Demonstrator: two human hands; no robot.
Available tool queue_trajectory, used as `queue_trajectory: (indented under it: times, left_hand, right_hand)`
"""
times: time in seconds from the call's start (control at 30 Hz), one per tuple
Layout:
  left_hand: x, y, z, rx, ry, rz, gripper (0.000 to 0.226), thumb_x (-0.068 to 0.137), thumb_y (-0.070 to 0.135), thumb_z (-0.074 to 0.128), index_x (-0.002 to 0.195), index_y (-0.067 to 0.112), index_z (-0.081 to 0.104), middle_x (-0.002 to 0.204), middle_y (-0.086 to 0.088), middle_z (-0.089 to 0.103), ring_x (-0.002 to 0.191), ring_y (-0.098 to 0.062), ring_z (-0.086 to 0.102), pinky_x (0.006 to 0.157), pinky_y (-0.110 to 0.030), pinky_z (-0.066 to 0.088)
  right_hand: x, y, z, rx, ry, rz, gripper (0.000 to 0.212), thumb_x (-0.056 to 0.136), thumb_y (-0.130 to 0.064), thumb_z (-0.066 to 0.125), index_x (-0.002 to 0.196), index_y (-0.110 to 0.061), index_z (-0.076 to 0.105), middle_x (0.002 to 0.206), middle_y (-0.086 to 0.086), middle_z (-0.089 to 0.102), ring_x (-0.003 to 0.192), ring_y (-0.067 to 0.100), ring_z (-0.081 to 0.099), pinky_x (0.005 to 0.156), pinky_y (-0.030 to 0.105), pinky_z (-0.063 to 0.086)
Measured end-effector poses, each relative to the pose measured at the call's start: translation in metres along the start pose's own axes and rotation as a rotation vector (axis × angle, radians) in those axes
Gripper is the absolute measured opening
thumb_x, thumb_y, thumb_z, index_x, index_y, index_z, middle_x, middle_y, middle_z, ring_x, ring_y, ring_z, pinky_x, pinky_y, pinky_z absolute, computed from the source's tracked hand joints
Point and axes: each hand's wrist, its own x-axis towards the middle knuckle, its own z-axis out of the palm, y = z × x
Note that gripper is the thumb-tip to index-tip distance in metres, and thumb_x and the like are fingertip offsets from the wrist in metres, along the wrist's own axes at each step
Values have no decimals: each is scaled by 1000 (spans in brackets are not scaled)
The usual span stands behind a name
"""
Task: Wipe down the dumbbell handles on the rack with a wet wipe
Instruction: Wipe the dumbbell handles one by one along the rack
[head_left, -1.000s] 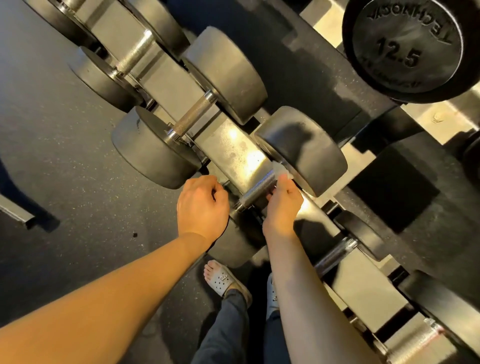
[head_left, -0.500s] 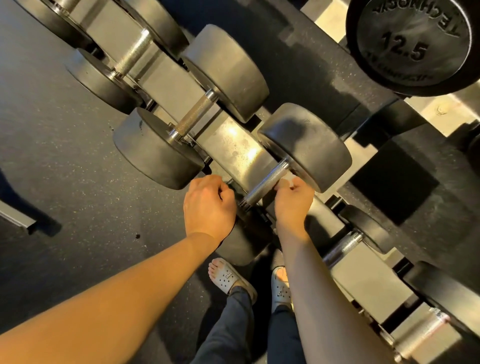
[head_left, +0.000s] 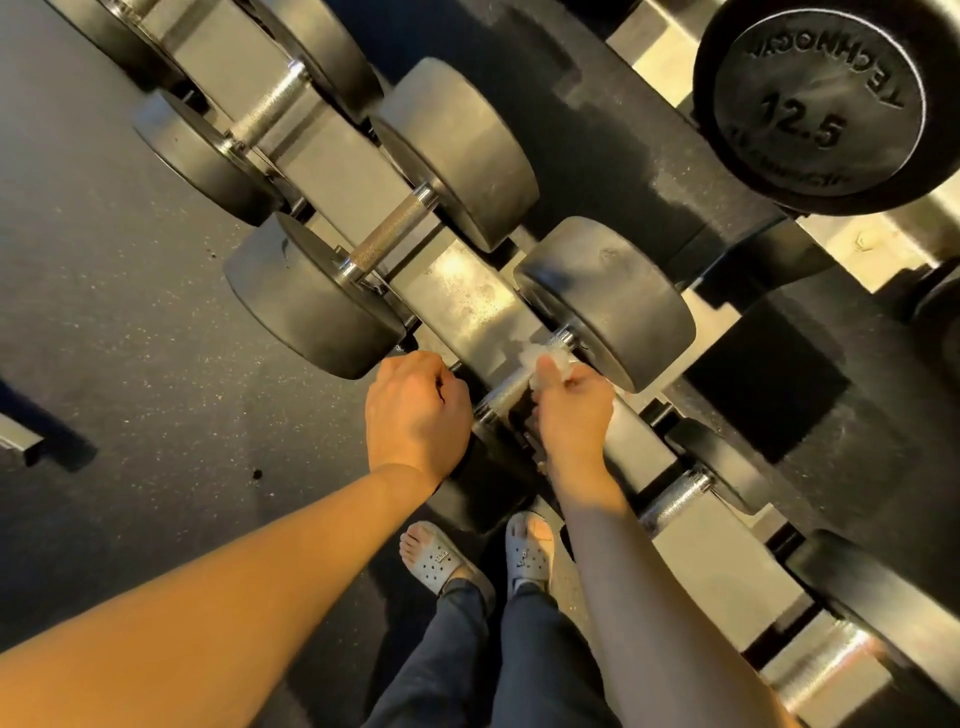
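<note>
right grip (head_left: 571, 415) is clamped on the wet wipe (head_left: 545, 359). the thumb lies on top and the fingers are curled, pressing the crumpled white wad onto the dumbbell handle (head_left: 501, 400) close to its far head (head_left: 608, 301). how far the wipe wraps under the bar we cannot see.

nearest us, our dark trousers (head_left: 467, 649) are cut off by the bottom edge. two pale perforated sandals (head_left: 441, 564) stand on the speckled floor (head_left: 130, 338).

above them, left grip (head_left: 415, 415) sits just beside the handle's near end with its fingers curled under. the knuckles hide them, so we cannot tell whether they hold anything. the near head (head_left: 483, 488) of this dumbbell is mostly covered by both wrists and lost in shadow.

the handle crosses the pale metal rail (head_left: 462, 296) of the rack. to the left lies a neighbouring dumbbell (head_left: 395, 228) with its knurled bar bare. to the right lies another dumbbell (head_left: 675, 493), its heads partly hidden behind our right forearm. a third bar (head_left: 821, 670) at the bottom right corner is blurred.

farther back more dumbbells run out of the top left corner. on the upper tier a round head marked 12.5 (head_left: 815, 104) faces us, its brand lettering upside down and hard to read. at the left edge a metal piece (head_left: 15, 441) is cut off, and we cannot tell what it is.
</note>
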Motion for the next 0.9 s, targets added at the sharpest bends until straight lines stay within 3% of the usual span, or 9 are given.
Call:
queue_trajectory:
  times: [0.17, 0.27, 0.37, 0.43, 0.5, 0.63, 0.7, 0.8, 0.9]
  left_hand:
    - [-1, 1, -2, -61, 0, -37, 14, 86, 27, 48, 79, 23, 59, 85, 8, 58, 92, -12, 45, 78, -34, 39]
    - [-4, 6, -5, -118, 10, -83, 12, 89, 22, 51, 88, 20, 63, 93, 6, 60, 95, -12, 49, 80, -30, 39]
    - [-6, 8, -8, -160, 20, -107, 15, 91, 20, 49, 93, 17, 63, 94, 2, 60, 92, -15, 52, 78, -33, 42]
    - [-6, 8, -9, -188, 19, -99, 19, 89, 23, 44, 93, 17, 62, 91, 2, 60, 89, -16, 53, 77, -36, 45]
    - [-7, 8, -10, -223, 28, -103, 23, 87, 24, 41, 94, 18, 62, 90, 3, 60, 87, -15, 53, 76, -37, 45]
    - [-8, 7, -13, -297, 64, -140, 23, 89, 26, 41, 97, 21, 62, 90, 6, 60, 85, -12, 55, 76, -39, 49]
    - [-8, 7, -13, -331, 82, -142, 18, 94, 22, 45, 96, 20, 62, 89, 6, 60, 84, -11, 55, 77, -40, 50]
    - [-9, 6, -13, -335, 98, -154, 13, 99, 17, 49, 100, 22, 61, 91, 7, 59, 87, -11, 55, 84, -39, 50]
    - [-10, 4, -14, -347, 78, -153, 13, 101, 16, 48, 102, 22, 60, 94, 6, 59, 91, -13, 55, 91, -44, 49]
  right_hand:
    - [-21, 3, 2, -470, -400, -126, 35, 89, -26, 70, 59, -17, 55, 59, -6, 54, 57, 10, 51, 57, 26, 34]
    - [-7, -19, 0, -597, -249, -246, 27, 94, -29, 65, 73, -13, 61, 68, -1, 61, 67, 22, 58, 57, 27, 36]
    - [6, -45, 0, -834, -120, -504, 18, 97, -24, 62, 110, -12, 62, 96, 8, 71, 88, 28, 67, 73, 36, 51]
    - [4, -54, 5, -1080, -277, -631, 23, 96, -19, 63, 118, -11, 62, 107, 10, 70, 98, 29, 68, 79, 38, 52]
    - [-1, -56, 16, -1251, -508, -683, 18, 96, -18, 62, 110, -8, 65, 109, 13, 69, 102, 32, 67, 76, 36, 49]
    - [4, -63, 26, -1318, -944, -669, 10, 94, -14, 57, 85, -14, 61, 89, 12, 64, 93, 37, 65, 68, 35, 46]
    - [12, -71, 18, -1437, -1037, -827, 11, 93, -16, 56, 84, -14, 63, 86, 10, 65, 87, 35, 65, 69, 39, 51]
    - [27, -80, 3, -1637, -982, -1021, 13, 95, -21, 56, 98, -14, 66, 99, 11, 68, 93, 33, 65, 77, 41, 50]
    - [35, -89, 0, -1635, -804, -991, 17, 98, -25, 57, 102, -11, 64, 104, 11, 67, 95, 33, 65, 80, 40, 49]
